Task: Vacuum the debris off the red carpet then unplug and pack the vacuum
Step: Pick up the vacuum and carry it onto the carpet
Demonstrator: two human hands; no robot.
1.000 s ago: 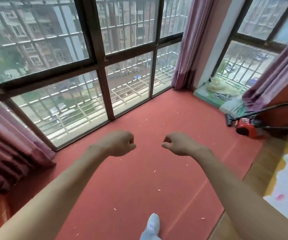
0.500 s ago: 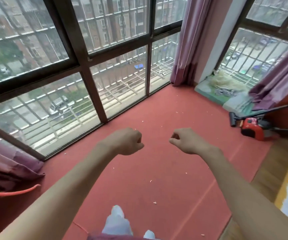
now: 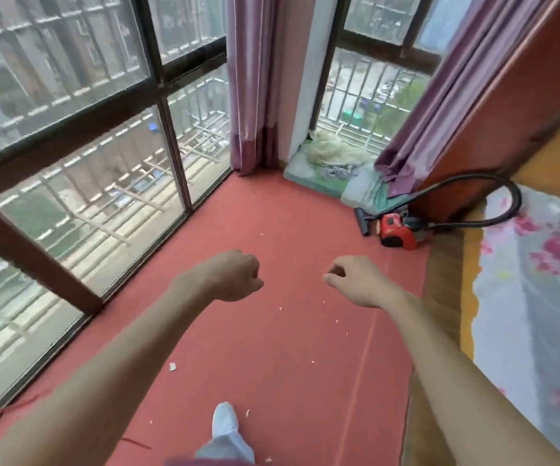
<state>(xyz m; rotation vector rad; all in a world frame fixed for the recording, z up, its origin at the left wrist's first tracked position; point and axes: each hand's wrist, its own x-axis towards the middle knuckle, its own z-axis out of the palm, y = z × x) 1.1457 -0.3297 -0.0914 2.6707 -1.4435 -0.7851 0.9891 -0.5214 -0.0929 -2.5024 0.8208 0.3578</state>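
Observation:
A red carpet [image 3: 272,223] covers the balcony floor, and small pale scraps of debris [image 3: 172,366] lie scattered over it. A small red vacuum [image 3: 397,231] sits at the carpet's far right edge, with its black floor nozzle [image 3: 361,222] beside it and its black hose [image 3: 494,183] looping up and back. My left hand [image 3: 233,275] and my right hand [image 3: 356,280] are held out in front of me as loose fists, both empty, well short of the vacuum.
Tall barred windows [image 3: 80,136] line the left side. Purple curtains [image 3: 251,82] hang in the far corner and at the right. Bedding [image 3: 329,156] lies on a low ledge. A wooden step [image 3: 440,277] and a floral sheet [image 3: 527,297] border the right. My white shoe [image 3: 224,419] is below.
The view has swung to the right and moved forward, so the vacuum is nearer and more central. Both fists stay held out in front, empty.

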